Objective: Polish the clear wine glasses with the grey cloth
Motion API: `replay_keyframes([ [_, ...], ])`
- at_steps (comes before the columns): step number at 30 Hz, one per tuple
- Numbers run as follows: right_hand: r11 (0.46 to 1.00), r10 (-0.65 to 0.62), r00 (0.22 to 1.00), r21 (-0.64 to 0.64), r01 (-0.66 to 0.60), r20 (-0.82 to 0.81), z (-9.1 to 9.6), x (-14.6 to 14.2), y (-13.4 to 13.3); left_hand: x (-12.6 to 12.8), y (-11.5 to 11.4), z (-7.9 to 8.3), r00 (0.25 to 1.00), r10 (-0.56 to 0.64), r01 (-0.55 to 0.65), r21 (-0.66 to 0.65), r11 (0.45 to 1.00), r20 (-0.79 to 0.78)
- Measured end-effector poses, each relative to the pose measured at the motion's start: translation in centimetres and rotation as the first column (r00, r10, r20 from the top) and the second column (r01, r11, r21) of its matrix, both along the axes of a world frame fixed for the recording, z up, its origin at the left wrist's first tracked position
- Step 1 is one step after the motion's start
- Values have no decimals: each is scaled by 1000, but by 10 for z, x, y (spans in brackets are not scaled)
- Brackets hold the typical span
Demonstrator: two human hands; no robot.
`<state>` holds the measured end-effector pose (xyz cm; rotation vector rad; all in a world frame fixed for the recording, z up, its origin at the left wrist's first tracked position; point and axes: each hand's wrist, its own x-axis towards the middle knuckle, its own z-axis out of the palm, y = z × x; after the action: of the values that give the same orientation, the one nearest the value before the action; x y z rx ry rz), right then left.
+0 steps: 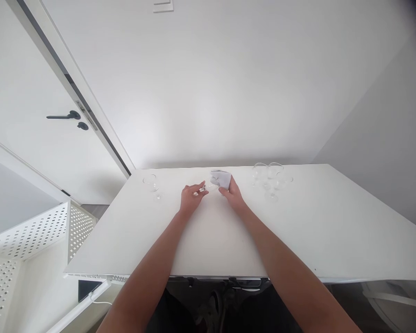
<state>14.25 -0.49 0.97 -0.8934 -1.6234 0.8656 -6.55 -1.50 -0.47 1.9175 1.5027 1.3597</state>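
Observation:
A clear stemmed glass (211, 187) is held sideways above the middle of the white table. My left hand (191, 196) is closed on its narrow end, thumb and fingers pinching it. In my right hand (234, 194) is a light grey cloth (222, 179), bunched between thumb and fingers at the bowl end of the glass. The cloth and fingers hide part of the bowl. To the left, another clear stemmed glass (151, 182) stands by itself. Several more stemmed glasses (272, 181) are grouped close together right of my right hand.
The white table (142, 231) has its back edge along a pale wall (208, 83). A white door (31, 92) with a dark handle is at the left. White perforated panels (38, 236) stand low beside the table's left end. A white chair-like curved frame (395, 298) shows at lower right.

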Motion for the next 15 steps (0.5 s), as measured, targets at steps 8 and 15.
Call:
replay_keyframes([
  [8,987,138,989,-93,-132,51,7,5,-9,1,-3,-1,994,-78,79,3,997,-70],
  [15,936,-52,916,-339,-94,-398,6,0,1,8,-7,18,994,-61,56,59,997,86],
])
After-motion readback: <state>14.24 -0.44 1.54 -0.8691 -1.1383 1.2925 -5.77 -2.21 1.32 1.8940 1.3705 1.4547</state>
